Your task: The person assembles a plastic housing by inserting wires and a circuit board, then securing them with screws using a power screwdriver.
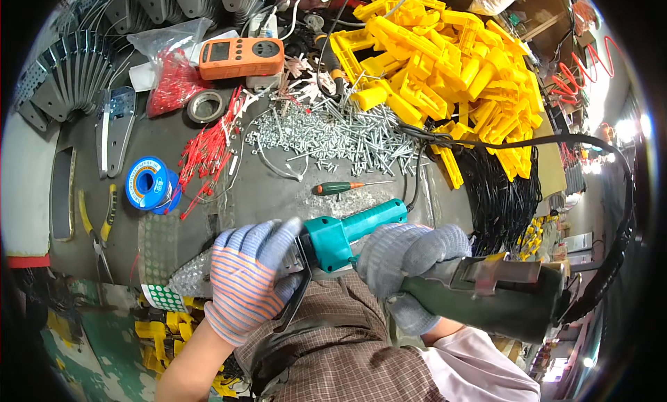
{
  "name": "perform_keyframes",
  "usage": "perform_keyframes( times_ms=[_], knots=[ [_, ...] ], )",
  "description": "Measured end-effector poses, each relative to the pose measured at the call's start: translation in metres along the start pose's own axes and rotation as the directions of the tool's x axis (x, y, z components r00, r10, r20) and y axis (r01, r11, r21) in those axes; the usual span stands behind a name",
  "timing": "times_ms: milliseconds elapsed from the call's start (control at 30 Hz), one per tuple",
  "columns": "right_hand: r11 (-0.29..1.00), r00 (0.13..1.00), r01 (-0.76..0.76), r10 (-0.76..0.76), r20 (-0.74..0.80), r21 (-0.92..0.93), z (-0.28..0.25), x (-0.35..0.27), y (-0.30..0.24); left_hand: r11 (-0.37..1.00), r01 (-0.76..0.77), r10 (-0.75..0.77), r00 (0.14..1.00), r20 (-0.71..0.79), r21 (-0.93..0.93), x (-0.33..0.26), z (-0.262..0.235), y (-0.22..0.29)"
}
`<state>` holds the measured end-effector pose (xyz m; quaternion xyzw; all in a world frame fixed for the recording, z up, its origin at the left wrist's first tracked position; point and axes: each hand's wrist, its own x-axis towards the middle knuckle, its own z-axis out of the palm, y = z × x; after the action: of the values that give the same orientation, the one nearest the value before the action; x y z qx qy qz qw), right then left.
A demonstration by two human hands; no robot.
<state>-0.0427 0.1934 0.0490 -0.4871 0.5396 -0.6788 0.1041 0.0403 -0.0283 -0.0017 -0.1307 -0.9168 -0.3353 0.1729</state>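
Note:
My left hand (244, 280), in a striped glove, is closed around the dark metal end of a teal-handled tool (375, 218) with a black cord. The tool lies across my lap at the bench edge. In a grey glove, my right hand (417, 260) grips a dark green corded power tool (479, 298). Its front end is at the teal body, and the glove hides its tip. Just beyond the teal handle, a small screwdriver (337, 187) with a green and red handle lies on the bench.
Screws (340, 135) are heaped mid-bench, with yellow plastic housings (445, 62) behind right and black cables (504, 201) at right. On the left are a blue solder spool (149, 185), pliers (101, 225), red wires (208, 148) and grey metal brackets (114, 131). An orange meter (241, 57) stands behind.

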Motion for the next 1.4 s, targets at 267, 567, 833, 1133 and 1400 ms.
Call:
perform_keyframes(
  times_ms=[267,567,833,1133,1400],
  knots=[
    [0.882,0.958,-0.248,0.162,-0.235,-0.402,0.011,-0.015,-0.014,0.996,0.03,-0.027,0.999,-0.034,0.08,-0.008,0.001,-0.001],
    [0.987,0.916,0.12,-0.069,-0.394,0.106,0.037,0.02,-0.027,0.998,0.019,-0.02,0.999,0.026,0.053,-0.002,0.004,0.0],
    [0.991,0.996,-0.083,0.086,0.021,-0.108,0.011,-0.004,-0.005,0.998,0.061,-0.063,0.997,0.042,0.033,0.0,-0.001,0.003],
    [0.986,0.921,-0.128,0.159,-0.355,0.108,0.061,-0.004,0.0,0.996,0.074,-0.076,0.997,0.027,0.053,-0.005,-0.002,0.0],
    [0.956,0.916,-0.25,0.284,-0.283,0.151,0.036,0.027,-0.028,0.993,-0.02,0.017,0.999,0.027,0.118,-0.006,0.005,-0.005]
  ],
)
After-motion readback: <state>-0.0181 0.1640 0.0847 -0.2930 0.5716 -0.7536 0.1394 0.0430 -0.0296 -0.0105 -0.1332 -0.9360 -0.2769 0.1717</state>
